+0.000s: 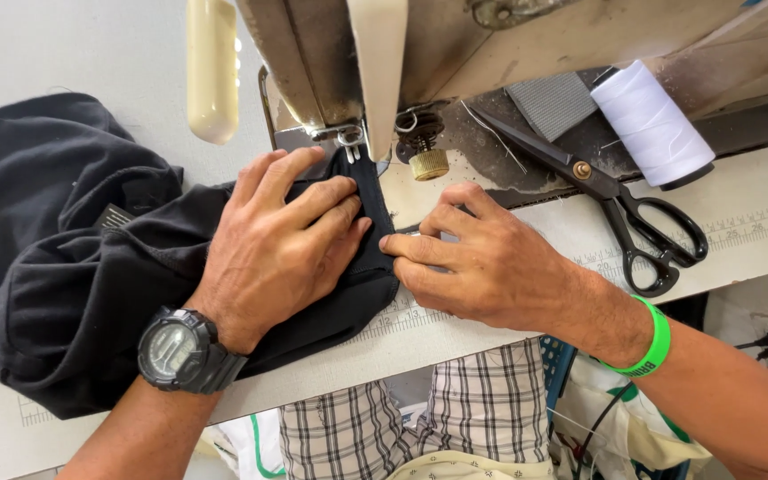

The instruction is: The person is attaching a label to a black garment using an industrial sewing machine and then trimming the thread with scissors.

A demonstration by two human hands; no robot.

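Observation:
A black garment [55, 267] lies bunched on the sewing table, with one edge running under the presser foot [348, 135] of a cream sewing machine [375, 53]. My left hand [282, 244] lies flat on the fabric just in front of the foot, fingers spread and pressing it down. A black digital watch [178, 351] is on that wrist. My right hand [482, 262] rests on the table at the fabric's right edge, its fingertips pinching the hem. A green wristband [655, 342] circles the right wrist.
Black scissors [615, 200] lie shut on the machine bed to the right, beside a white thread spool [651, 120] and a grey webbing strip [551, 102]. A ruler scale runs along the table's front edge [748, 222]. My checked shorts [455, 418] show below.

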